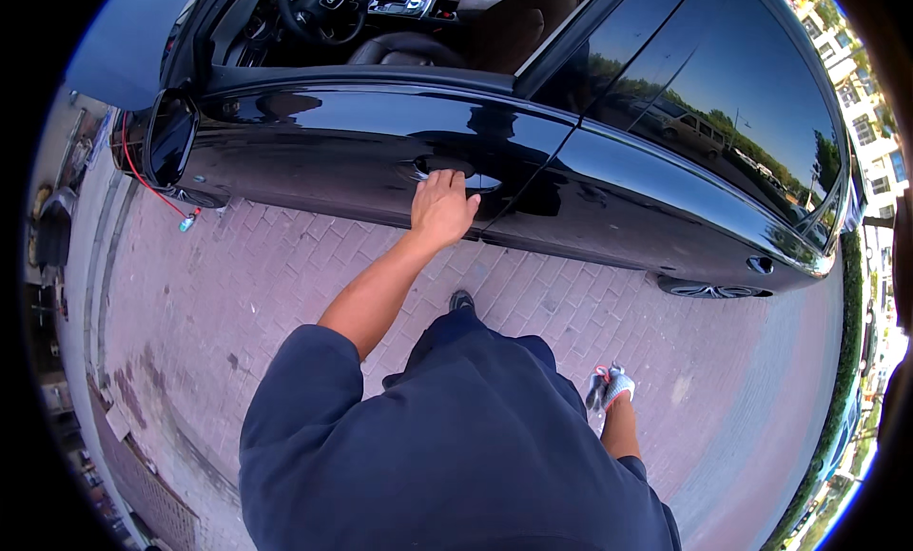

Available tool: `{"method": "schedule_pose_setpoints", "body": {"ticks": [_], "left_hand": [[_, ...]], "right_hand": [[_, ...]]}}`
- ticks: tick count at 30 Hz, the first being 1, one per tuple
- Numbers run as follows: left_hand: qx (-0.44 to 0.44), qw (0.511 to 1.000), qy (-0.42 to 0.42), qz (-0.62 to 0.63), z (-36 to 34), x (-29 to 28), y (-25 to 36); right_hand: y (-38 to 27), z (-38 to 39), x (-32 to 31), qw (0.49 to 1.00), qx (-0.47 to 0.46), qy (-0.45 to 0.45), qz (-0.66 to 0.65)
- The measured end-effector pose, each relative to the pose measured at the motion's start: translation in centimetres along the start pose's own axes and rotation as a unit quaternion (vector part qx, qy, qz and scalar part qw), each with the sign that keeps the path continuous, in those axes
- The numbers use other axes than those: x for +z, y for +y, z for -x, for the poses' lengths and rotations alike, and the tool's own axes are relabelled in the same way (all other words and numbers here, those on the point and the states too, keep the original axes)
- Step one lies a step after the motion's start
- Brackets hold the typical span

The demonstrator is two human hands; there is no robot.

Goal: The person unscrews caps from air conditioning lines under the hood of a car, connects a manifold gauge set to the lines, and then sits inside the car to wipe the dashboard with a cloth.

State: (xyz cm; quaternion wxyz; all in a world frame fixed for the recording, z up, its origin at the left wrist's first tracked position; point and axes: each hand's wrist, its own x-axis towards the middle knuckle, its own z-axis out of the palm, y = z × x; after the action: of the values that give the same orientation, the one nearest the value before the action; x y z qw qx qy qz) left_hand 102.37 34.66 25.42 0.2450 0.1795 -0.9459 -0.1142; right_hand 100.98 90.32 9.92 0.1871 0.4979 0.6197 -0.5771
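Observation:
My bare left hand [444, 207] reaches forward to the black car's front door [323, 161]. Its fingers curl over the door handle [482, 182], which shows a shiny strip to the right of the hand. The door looks closed, and its window is down. Low at my right side hangs my right hand [618, 387], in what looks like a white work glove. It is closed around a crumpled grey and white bundle [597, 389] with a touch of red, too small to make out.
Through the open window show a steering wheel [323, 9] and a dark seat [475, 38]. The side mirror [173, 137] sticks out at the left. Near the front wheel a red hose [143, 175] hangs with a teal end piece [188, 222]. Brick paving [314, 266] lies underfoot.

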Motion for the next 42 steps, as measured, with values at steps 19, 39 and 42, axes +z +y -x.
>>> {"method": "schedule_pose_setpoints", "body": {"ticks": [19,39,42], "left_hand": [[-0.185,0.928,-0.264,-0.187,22.8,-13.5,3.3],[-0.649,0.699,0.189,-0.234,34.3,-10.2,2.8],[-0.538,0.681,0.321,-0.378,25.6,-19.9,-7.7]], "right_hand": [[-11.3,-4.7,16.5,0.755,-0.131,-0.449,0.459],[-7.4,33.0,50.8,0.411,-0.240,-0.709,0.521],[-7.3,42.6,58.0,0.284,-0.391,-0.672,0.561]]}}
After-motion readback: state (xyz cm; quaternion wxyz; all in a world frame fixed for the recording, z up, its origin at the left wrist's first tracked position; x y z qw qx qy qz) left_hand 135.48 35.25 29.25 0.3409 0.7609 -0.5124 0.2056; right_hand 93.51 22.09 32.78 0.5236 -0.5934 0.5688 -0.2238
